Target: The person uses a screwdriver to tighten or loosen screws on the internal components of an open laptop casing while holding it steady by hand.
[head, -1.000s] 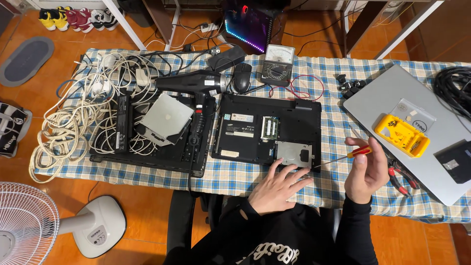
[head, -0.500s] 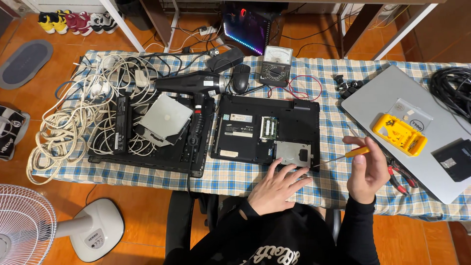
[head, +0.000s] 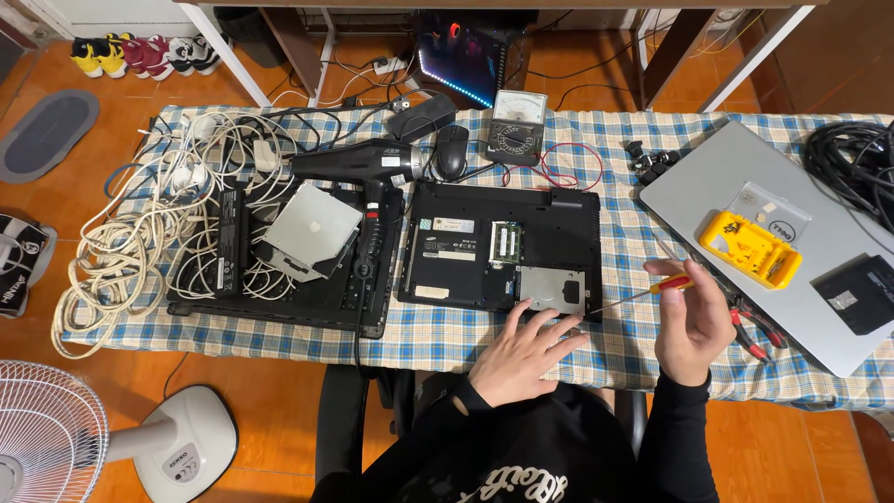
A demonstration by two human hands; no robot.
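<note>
A black laptop base lies bottom-up on the checked tablecloth, with its memory slot and silver drive bay uncovered. My left hand rests flat at its near edge, fingers spread, touching the drive bay corner. My right hand holds a small screwdriver with a red and yellow handle. Its thin shaft points left toward the laptop's near right corner.
A second black laptop shell holds a silver drive, a battery and a hair dryer. White cables pile at the left. A meter, mouse, grey laptop, yellow bit case, pliers and a floor fan are also here.
My left hand slid a little to the left along the laptop's near edge. The right hand with the screwdriver barely shifted.
</note>
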